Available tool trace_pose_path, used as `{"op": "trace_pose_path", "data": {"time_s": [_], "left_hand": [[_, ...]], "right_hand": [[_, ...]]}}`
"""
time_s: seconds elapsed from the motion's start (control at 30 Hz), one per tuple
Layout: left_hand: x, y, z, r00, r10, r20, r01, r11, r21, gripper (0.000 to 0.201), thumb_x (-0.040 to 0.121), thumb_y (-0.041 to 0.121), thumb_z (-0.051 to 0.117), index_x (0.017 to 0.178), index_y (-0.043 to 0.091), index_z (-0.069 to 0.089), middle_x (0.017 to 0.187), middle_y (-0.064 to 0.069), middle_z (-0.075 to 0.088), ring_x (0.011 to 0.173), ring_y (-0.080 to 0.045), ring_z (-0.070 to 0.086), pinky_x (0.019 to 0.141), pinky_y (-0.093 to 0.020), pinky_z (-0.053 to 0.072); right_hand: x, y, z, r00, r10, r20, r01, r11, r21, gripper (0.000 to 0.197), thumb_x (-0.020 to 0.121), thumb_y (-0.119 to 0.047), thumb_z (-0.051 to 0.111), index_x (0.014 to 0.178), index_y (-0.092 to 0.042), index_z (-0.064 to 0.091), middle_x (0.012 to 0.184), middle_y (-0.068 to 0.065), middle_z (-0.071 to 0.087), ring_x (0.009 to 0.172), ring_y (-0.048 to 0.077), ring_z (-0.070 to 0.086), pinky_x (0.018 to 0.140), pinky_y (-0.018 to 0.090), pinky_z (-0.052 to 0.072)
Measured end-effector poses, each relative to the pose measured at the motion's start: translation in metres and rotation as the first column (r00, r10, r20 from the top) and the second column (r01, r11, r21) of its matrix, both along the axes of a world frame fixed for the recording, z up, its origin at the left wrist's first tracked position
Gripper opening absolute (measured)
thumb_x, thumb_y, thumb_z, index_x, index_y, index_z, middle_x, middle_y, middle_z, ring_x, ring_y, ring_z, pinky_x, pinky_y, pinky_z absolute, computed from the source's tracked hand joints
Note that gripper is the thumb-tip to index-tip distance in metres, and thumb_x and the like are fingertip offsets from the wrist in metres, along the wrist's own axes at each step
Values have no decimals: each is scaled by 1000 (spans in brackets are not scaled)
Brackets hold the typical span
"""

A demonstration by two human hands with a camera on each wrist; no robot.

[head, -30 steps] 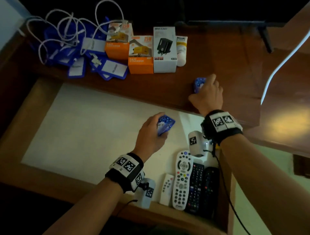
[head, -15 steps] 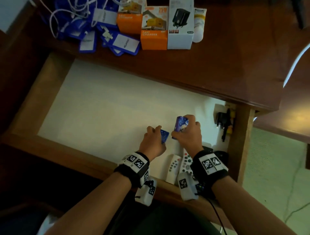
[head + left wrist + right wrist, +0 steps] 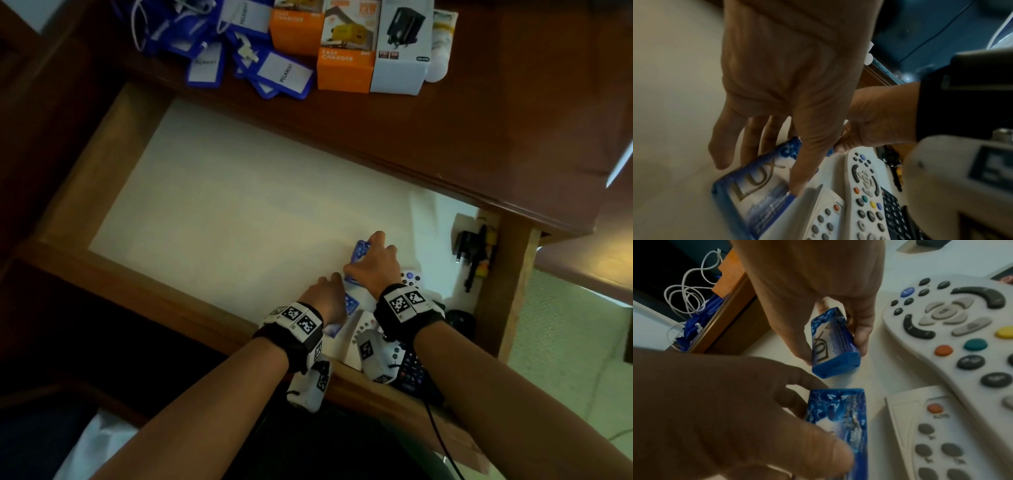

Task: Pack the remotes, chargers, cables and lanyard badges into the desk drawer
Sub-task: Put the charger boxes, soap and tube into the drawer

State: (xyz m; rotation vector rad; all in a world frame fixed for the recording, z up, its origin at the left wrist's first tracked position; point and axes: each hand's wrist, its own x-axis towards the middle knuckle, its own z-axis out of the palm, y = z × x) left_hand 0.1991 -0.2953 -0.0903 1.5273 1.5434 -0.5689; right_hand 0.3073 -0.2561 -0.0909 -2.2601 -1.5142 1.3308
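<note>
The desk drawer [image 3: 102, 161] is pulled out, with a pale floor. My left hand [image 3: 337, 301] holds a blue LUX box [image 3: 756, 194] by its edges, flat on the drawer floor beside a small white remote [image 3: 359, 339]. Just beyond it, my right hand [image 3: 370, 260] grips a second blue box [image 3: 830, 344], tilted on edge and touching the floor. A larger white remote [image 3: 941, 318] and black remotes [image 3: 414, 373] lie at the drawer's front right, partly hidden by my right wrist. Blue lanyard badges [image 3: 281, 73], white cables [image 3: 140, 31] and charger boxes [image 3: 344, 68] sit on the desk top.
A black plug adapter [image 3: 469, 246] lies in the drawer's far right corner. A white charger box [image 3: 400, 44] and a white tube [image 3: 442, 41] stand beside the orange ones. The drawer's left and middle floor [image 3: 205, 212] is bare. Green floor shows at the right.
My right hand carried a blue box from the desk top down into the drawer. My left hand lowered its box to the floor beside the remotes. The view tilted down.
</note>
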Motion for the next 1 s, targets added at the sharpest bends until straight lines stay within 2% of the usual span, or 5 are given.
{"op": "trace_pose_path", "data": {"time_s": [0.13,0.37,0.53,0.73,1.0], "left_hand": [[-5,-4,-3,1000,-21,-1,21,997,72,52,81,18,67,123,3,39,123,-20,46,107,-38,55,77,-35,43],[-15,-3,1,997,-58,-44,60,998,24,44,77,21,71,113,4,51,109,-15,61,98,-32,61,68,-29,43],[-14,-4,5,995,-59,-76,56,998,-37,34,76,25,75,101,7,60,101,-12,67,90,-29,66,72,-31,53],[-7,-3,4,999,-21,-47,17,997,-79,30,77,26,76,96,6,63,99,-13,70,88,-27,68,76,-32,56],[-10,-4,1,996,90,12,-88,986,-141,34,75,30,77,96,5,68,92,-12,72,81,-24,70,77,-34,58]], "right_hand": [[1,-8,-5,998,62,16,-61,997,-49,57,72,-19,74,114,-9,37,116,20,43,94,38,54,72,32,41],[1,-18,-7,986,168,1,-167,981,-94,54,75,-19,73,114,-9,37,116,20,44,96,37,55,71,33,42],[3,-25,-7,957,288,23,-284,952,-113,37,80,-23,66,99,-12,36,105,18,57,85,30,55,65,32,41],[5,-30,-7,921,368,129,-361,930,-70,42,82,-26,64,115,-6,47,120,16,40,104,35,53,81,39,48],[9,-29,-8,897,412,158,-407,911,-62,37,83,-25,61,113,-6,50,120,16,45,110,35,48,86,42,49]]}}
